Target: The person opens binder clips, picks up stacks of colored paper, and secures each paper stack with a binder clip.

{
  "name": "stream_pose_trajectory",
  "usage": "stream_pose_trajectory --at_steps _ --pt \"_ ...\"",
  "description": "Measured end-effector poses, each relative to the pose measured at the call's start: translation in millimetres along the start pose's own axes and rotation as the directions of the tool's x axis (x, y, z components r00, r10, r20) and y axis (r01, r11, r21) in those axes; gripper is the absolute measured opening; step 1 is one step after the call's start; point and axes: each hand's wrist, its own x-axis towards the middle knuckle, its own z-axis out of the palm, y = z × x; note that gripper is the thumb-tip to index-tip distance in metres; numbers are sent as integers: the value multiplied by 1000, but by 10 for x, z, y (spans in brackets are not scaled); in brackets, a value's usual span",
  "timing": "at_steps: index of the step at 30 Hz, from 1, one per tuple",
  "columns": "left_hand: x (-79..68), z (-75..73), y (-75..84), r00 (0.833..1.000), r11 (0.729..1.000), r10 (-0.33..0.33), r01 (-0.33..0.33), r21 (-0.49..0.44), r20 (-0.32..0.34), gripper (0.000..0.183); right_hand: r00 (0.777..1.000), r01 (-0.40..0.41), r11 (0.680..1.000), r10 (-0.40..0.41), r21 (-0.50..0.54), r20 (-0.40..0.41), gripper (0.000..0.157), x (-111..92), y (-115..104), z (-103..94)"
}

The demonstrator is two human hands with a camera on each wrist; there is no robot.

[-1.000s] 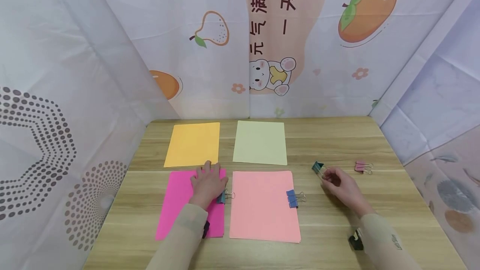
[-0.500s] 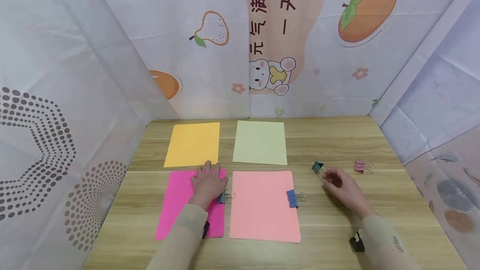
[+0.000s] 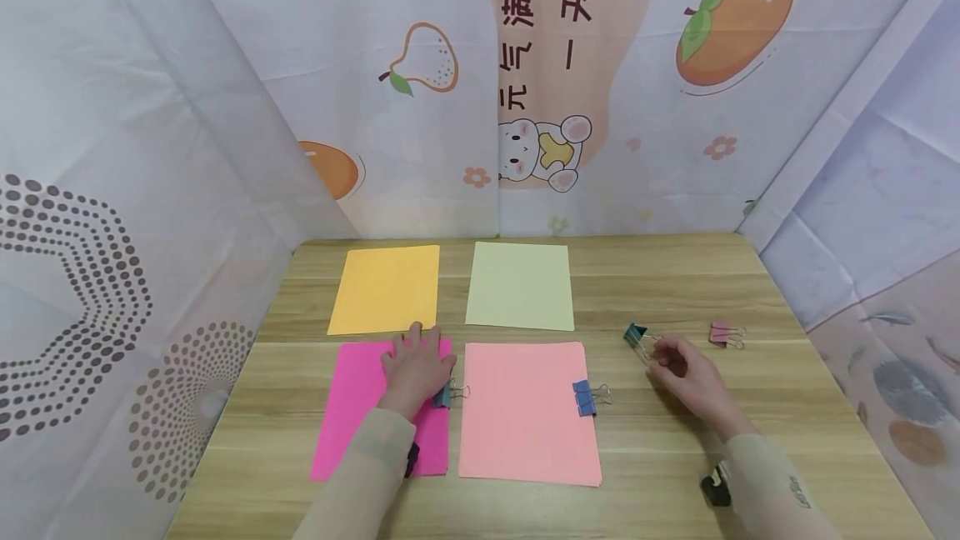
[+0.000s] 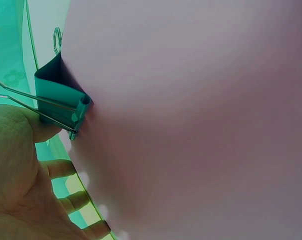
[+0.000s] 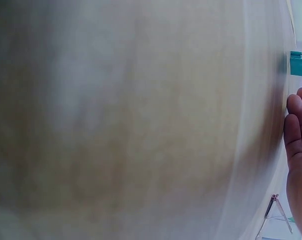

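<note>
In the head view, my left hand (image 3: 417, 372) rests with spread fingers on a magenta paper stack (image 3: 345, 407). A teal binder clip (image 3: 442, 394) grips that stack's right edge, beside my thumb; the left wrist view shows the clip (image 4: 61, 95) close up. My right hand (image 3: 693, 382) lies on the table, its fingers loosely curled at the wire handles of a dark green binder clip (image 3: 635, 334). Whether the fingertips touch those handles is unclear. In the right wrist view, the green clip (image 5: 299, 64) sits just beyond the fingers (image 5: 293, 132).
A pink paper stack (image 3: 528, 415) bears a blue binder clip (image 3: 585, 397) on its right edge. Behind lie yellow paper (image 3: 386, 290) and pale green paper (image 3: 520, 286). To the right are a pink binder clip (image 3: 722, 333) and a black binder clip (image 3: 715, 490). Printed curtains (image 3: 637, 148) surround the table.
My right hand has shifted very slightly right, away from the green clip's handles. The left hand, papers and clips stay where they were.
</note>
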Motion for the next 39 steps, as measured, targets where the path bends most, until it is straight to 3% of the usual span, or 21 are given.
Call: stream_pose_trajectory --at_steps 18,27,39 --pt "43 62 -43 1000 999 -5 6 -36 21 70 999 -38 999 38 21 10 43 -20 21 -25" --pt "-13 -20 13 1000 1000 -2 2 -13 29 67 999 -38 999 39 37 -14 45 -37 23 -33" --pt "-19 -16 5 1000 1000 4 -3 -4 22 66 998 -53 997 55 59 -28 51 -28 47 -43"
